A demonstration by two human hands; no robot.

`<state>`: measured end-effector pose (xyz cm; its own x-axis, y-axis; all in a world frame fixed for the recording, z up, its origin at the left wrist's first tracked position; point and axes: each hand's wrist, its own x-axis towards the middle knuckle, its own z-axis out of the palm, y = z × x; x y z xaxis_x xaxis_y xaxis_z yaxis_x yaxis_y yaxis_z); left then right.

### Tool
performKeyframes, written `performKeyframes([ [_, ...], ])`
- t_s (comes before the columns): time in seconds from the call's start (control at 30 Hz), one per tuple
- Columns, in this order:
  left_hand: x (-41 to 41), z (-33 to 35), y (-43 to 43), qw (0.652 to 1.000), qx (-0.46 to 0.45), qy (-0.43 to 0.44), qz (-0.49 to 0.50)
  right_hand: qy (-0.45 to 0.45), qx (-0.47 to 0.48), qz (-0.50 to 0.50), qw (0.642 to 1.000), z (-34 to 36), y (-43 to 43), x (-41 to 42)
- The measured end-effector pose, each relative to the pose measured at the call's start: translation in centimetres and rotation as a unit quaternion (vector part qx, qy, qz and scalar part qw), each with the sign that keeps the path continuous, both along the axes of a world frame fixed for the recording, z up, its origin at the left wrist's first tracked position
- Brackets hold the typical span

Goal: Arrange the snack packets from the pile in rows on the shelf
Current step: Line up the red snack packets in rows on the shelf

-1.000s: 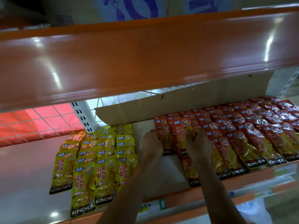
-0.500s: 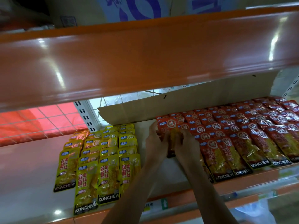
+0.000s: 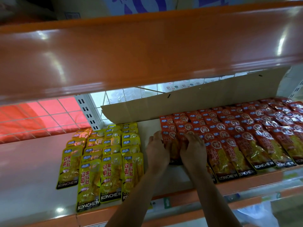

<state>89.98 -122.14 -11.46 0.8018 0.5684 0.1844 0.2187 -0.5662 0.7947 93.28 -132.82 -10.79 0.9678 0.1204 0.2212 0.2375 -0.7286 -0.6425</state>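
step: you seem to be squaring the leftmost row of red packets [image 3: 246, 136] | your left hand [image 3: 157, 149] flat against its side, right hand [image 3: 193, 149] spread on top, neither gripping | packets cover the shelf's [image 3: 32, 169] right half | advice: press lightly, keep overlaps even

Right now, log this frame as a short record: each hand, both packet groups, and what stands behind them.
left hand: touches the left edge of the red packets; grip unclear
right hand: fingers spread flat, pressing on the leftmost red packets
red packets: overlapping rows across the right side of the shelf
yellow packets: overlapping rows to the left, apart from the red ones
cardboard sheet: upright behind the red packets
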Motion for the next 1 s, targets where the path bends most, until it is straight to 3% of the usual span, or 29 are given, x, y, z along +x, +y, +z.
performKeyframes([
  [0.37, -0.1, 0.4, -0.5, 0.996, 0.057, 0.066, 0.004, 0.008, 0.003, -0.001, 1.0, 0.4, 0.0, -0.3],
  [0.57, -0.8, 1.1, -0.2, 0.986, 0.133, 0.102, -0.005, -0.021, 0.02, 0.013, 0.999, 0.9, 1.0, -0.7],
  [0.8, -3.1, 3.2, 2.7, 0.984, 0.17, 0.041, -0.024, -0.044, 0.007, 0.076, 0.996, 1.4, 5.0, -2.4],
  [1.0, -6.9, 4.3, 8.8, 0.975, 0.212, 0.033, 0.054, -0.037, 0.02, 0.125, 0.991, 1.9, 10.6, -5.3],
])
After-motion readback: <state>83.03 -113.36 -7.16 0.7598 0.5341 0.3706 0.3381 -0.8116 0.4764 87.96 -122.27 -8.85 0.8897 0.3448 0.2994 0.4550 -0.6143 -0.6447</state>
